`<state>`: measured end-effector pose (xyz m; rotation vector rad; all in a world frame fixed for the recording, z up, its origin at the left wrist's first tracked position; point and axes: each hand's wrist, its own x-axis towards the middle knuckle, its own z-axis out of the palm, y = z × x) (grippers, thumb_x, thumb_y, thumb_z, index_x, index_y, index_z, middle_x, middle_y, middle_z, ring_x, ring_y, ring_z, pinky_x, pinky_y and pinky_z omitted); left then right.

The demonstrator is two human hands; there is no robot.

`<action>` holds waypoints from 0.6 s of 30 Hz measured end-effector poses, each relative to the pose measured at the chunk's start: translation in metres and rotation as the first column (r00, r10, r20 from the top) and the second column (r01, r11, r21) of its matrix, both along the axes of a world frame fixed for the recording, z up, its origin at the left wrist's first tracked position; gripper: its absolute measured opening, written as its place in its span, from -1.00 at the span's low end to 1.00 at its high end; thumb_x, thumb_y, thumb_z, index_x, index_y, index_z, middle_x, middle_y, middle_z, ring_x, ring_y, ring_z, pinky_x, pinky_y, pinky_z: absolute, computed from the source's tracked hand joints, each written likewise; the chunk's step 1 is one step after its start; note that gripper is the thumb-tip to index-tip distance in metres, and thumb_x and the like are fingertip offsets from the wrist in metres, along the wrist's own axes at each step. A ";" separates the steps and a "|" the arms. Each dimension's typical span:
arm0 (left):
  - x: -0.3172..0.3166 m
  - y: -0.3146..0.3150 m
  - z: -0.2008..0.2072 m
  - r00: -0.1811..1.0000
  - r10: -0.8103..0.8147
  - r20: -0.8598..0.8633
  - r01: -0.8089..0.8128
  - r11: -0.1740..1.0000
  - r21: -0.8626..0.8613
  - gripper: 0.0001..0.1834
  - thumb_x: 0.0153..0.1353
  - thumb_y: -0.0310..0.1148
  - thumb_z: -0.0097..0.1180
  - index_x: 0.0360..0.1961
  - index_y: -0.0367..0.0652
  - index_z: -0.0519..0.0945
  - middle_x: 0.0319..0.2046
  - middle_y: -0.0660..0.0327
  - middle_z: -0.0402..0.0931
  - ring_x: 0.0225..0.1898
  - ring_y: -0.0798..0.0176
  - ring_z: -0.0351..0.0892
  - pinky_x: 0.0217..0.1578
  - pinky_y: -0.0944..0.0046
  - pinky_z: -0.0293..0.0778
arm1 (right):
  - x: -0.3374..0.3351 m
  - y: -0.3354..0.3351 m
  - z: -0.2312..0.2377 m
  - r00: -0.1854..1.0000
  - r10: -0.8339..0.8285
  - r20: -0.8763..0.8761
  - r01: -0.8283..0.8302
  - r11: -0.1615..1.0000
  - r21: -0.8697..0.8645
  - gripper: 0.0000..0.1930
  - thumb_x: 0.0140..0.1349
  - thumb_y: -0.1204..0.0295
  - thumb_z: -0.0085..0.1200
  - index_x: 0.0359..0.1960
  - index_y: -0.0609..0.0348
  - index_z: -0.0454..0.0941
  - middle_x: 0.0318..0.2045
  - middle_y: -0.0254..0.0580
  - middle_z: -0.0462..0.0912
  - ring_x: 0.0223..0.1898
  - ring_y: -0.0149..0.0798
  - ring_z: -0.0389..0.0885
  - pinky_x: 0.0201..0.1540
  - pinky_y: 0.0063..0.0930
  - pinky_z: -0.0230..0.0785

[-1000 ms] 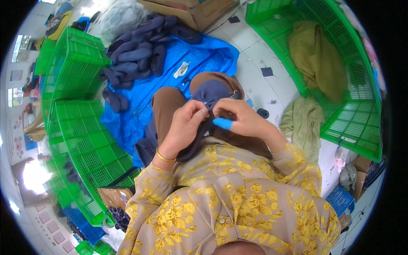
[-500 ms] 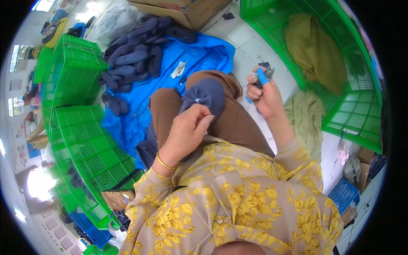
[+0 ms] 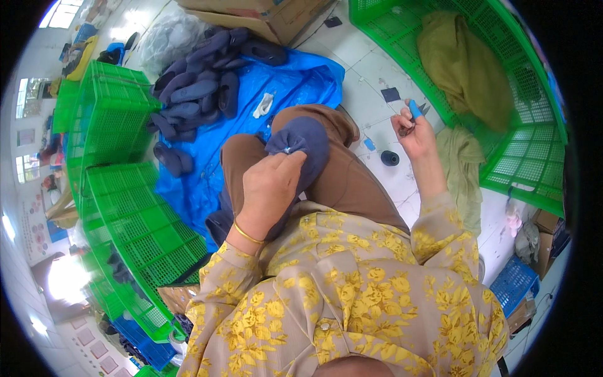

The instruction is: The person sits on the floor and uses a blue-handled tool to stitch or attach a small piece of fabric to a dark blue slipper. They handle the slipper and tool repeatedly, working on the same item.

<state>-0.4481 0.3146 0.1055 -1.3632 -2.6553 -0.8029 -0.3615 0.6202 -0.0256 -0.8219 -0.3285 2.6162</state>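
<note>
A navy fabric shoe [image 3: 317, 141] with a gathered bow and a small shiny ornament [image 3: 288, 150] at its centre rests on my lap. My left hand [image 3: 270, 188], a yellow bangle at its wrist, pinches at the bow beside the ornament. Off to the right, over the floor, my right hand [image 3: 416, 138] is closed around small dark snips [image 3: 423, 109], whose blades poke out past a finger wrapped in blue. Most of the snips is hidden by the fingers.
Navy shoes [image 3: 195, 91] lie heaped on a blue plastic sheet [image 3: 314, 75] ahead. Green crates [image 3: 135, 220] stand left; another green crate [image 3: 433, 116] at right holds olive cloth [image 3: 461, 69]. A dark thread spool [image 3: 390, 158] stands on the floor, and a cardboard box [image 3: 276, 19] lies beyond.
My right hand has moved right with the snips, and the spool on the floor now shows. My left fingers have shifted closer to the bow's ornament.
</note>
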 end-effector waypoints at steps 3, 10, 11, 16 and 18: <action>-0.003 -0.002 0.000 0.995 -0.043 -0.089 0.038 0.998 -0.059 -0.88 0.09 -0.51 0.22 -0.31 -0.13 0.64 -0.58 0.18 0.52 -0.51 0.11 0.56 -0.49 0.18 0.44 | 0.008 0.004 -0.003 1.000 0.016 -0.017 -0.016 1.000 -0.007 -0.84 0.42 0.38 -0.08 -0.09 0.18 0.39 -0.57 -0.35 0.33 -0.65 -0.47 0.24 -0.09 -0.35 0.47; -0.006 0.004 -0.009 0.996 -0.028 -0.088 0.019 0.995 -0.097 -0.94 0.13 -0.49 0.17 -0.35 -0.13 0.61 -0.52 0.19 0.51 -0.47 0.11 0.54 -0.43 0.16 0.45 | 0.021 0.010 0.027 0.972 0.042 -0.232 -0.043 0.999 0.000 -0.83 0.41 0.40 -0.06 -0.07 0.21 0.40 -0.57 -0.37 0.31 -0.64 -0.51 0.16 -0.34 -0.55 0.25; -0.007 0.005 -0.006 0.994 -0.039 -0.103 0.029 0.994 -0.101 -0.94 0.13 -0.49 0.17 -0.35 -0.13 0.60 -0.48 0.18 0.51 -0.42 0.09 0.53 -0.40 0.15 0.45 | 0.022 0.012 0.038 0.968 0.041 -0.247 -0.039 0.999 0.014 -0.82 0.41 0.41 -0.07 -0.07 0.22 0.40 -0.58 -0.38 0.28 -0.63 -0.51 0.14 -0.37 -0.57 0.19; -0.012 0.004 -0.007 0.994 -0.048 -0.101 0.042 0.997 -0.060 -0.93 0.12 -0.52 0.15 -0.34 -0.18 0.57 -0.29 0.13 0.46 -0.22 0.03 0.50 -0.29 0.13 0.44 | 0.041 0.050 0.109 0.870 0.079 -0.487 -0.018 0.992 0.128 -0.83 0.41 0.44 -0.09 -0.07 0.26 0.41 -0.61 -0.40 0.17 -0.59 -0.52 0.07 -0.47 -0.64 0.07; -0.011 0.004 -0.009 0.998 -0.023 -0.064 0.021 0.999 -0.034 -0.94 0.12 -0.53 0.15 -0.35 -0.19 0.56 -0.31 0.12 0.47 -0.25 0.01 0.50 -0.29 0.12 0.45 | 0.054 0.070 0.137 0.801 0.047 -0.596 0.060 0.986 0.158 -0.84 0.41 0.44 -0.11 -0.09 0.28 0.40 -0.60 -0.40 0.17 -0.58 -0.53 0.07 -0.51 -0.65 0.05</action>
